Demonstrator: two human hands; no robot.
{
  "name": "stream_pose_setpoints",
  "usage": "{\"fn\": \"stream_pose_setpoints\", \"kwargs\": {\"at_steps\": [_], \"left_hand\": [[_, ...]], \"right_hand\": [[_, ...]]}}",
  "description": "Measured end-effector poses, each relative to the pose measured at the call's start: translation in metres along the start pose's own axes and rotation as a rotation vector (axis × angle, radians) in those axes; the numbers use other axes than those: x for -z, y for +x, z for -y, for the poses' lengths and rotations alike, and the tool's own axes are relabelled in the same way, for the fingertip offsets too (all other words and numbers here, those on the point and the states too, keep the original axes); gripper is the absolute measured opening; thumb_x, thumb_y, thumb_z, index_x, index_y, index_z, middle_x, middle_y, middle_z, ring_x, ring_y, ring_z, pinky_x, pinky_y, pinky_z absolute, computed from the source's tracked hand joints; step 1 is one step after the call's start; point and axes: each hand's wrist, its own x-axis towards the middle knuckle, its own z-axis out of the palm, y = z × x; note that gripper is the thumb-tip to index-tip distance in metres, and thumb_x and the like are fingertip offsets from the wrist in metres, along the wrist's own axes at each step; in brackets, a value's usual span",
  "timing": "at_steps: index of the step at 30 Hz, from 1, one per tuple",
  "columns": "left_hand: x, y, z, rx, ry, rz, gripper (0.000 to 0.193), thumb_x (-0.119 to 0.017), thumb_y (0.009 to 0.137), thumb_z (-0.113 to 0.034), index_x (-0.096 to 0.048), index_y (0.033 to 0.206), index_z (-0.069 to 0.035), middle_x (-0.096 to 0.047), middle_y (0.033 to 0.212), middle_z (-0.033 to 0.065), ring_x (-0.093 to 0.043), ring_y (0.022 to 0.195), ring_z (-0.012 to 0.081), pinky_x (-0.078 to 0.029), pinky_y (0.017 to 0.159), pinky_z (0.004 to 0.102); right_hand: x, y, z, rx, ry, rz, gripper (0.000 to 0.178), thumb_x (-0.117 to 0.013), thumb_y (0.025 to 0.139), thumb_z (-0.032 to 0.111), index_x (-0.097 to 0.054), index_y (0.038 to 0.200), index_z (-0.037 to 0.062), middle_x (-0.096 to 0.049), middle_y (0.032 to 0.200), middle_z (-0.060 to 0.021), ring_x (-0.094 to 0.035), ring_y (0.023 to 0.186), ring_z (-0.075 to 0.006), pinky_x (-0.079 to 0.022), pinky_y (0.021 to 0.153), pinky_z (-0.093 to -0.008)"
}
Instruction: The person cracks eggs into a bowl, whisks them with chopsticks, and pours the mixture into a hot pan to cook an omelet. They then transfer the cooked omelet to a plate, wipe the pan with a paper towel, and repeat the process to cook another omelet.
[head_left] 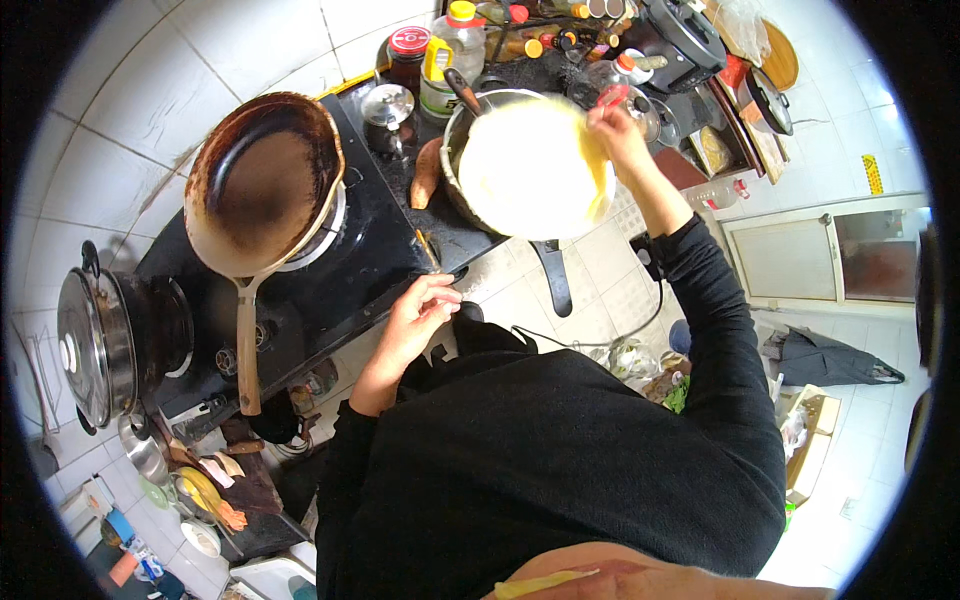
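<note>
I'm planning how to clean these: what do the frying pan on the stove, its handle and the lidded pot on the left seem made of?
The frying pan looks like metal, its thin wall scorched brown and dull. Its handle seems matte wood from the tan colour, though plastic is possible. The lidded pot looks like polished steel, given its silvery reflections.

R hand (622,138) out fwd w/ bent fingers; L hand (412,325) half-open.
</note>
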Motion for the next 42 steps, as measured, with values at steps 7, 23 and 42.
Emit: {"fn": "stream_pose_setpoints", "kwargs": {"at_steps": [7, 23, 42], "left_hand": [[-0.026, 0.023, 0.002, 0.049, 0.015, 0.025, 0.033, -0.055, 0.091, -0.001, -0.049, 0.123, 0.0, -0.063, 0.105, 0.0098, -0.061, 0.094, 0.0152, -0.049, 0.085, 0.0278], [-0.041, 0.023, 0.024, 0.044, 0.027, -0.058, 0.032, -0.054, 0.09, 0.0, -0.05, 0.121, 0.002, -0.063, 0.103, 0.01, -0.061, 0.092, 0.0145, -0.048, 0.085, 0.0274], [0.009, -0.054, 0.019, -0.089, 0.401, -0.038, 0.027, -0.06, 0.087, -0.009, -0.055, 0.113, -0.003, -0.061, 0.089, 0.0049, -0.059, 0.084, 0.0132, -0.049, 0.073, 0.0288]], "right_hand": [[0.016, -0.004, -0.065, 0.229, -0.382, 0.106, 0.057, -0.067, 0.078, 0.01, -0.047, 0.131, 0.0106, -0.066, 0.082, -0.009, -0.067, 0.075, -0.0206, -0.052, 0.071, -0.0323], [0.032, -0.006, -0.054, 0.345, -0.691, -0.011, 0.039, -0.06, 0.077, 0.012, -0.052, 0.115, 0.0143, -0.065, 0.076, -0.0084, -0.066, 0.072, -0.0292, -0.05, 0.065, -0.041], [0.08, -0.071, -0.051, 0.329, -0.219, -0.051, 0.046, -0.063, 0.091, 0.016, -0.048, 0.133, 0.0068, -0.053, 0.076, 0.0018, -0.045, 0.065, -0.0045, -0.04, 0.058, -0.0183]]}}
